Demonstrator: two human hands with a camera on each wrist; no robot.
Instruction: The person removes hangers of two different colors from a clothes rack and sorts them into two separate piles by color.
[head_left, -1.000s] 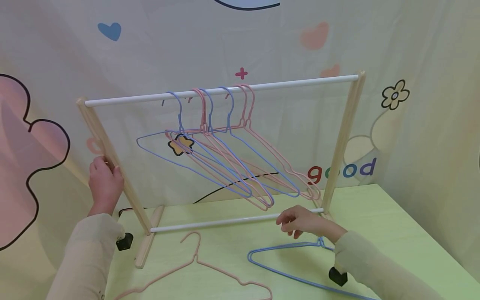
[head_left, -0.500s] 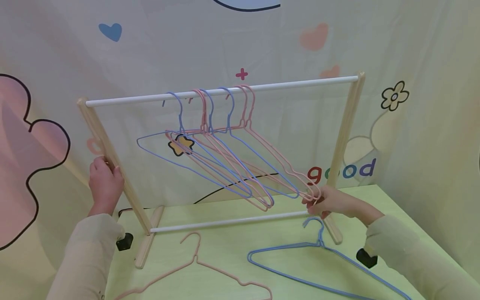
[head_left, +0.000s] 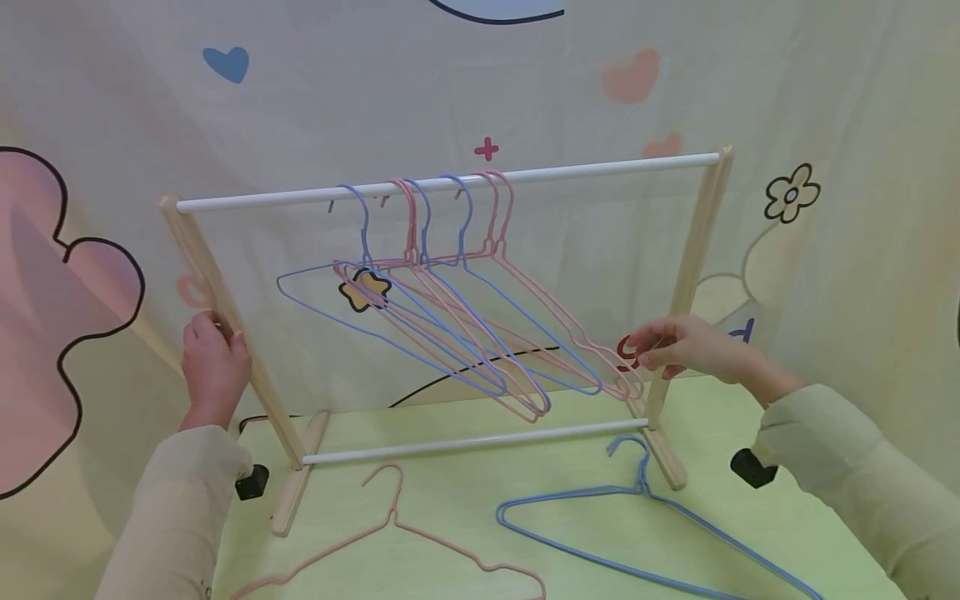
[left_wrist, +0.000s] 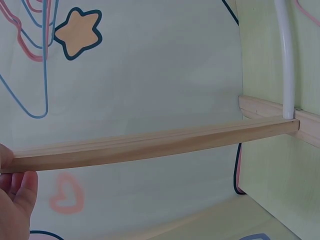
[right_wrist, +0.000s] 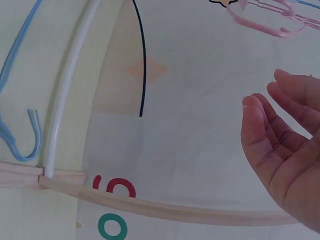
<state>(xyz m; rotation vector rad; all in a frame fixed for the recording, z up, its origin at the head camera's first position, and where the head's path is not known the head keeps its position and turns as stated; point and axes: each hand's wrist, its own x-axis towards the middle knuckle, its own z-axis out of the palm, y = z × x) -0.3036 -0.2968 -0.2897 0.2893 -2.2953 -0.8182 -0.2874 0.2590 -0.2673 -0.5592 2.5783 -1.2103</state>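
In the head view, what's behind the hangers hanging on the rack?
Behind the hangers is mostly a pale curtain printed with an orange star and a black curved line. Their thin frames cover slivers of both; whatever lies behind the curtain can't be seen.

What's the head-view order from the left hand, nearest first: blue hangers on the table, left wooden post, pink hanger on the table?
1. Left wooden post: gripped by the left hand.
2. Pink hanger: table's front left.
3. Blue hangers: table's front right.

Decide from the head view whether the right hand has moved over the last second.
Yes, up and rightward: the right hand was low, mostly left of the right post, and now overlaps that post, higher up.
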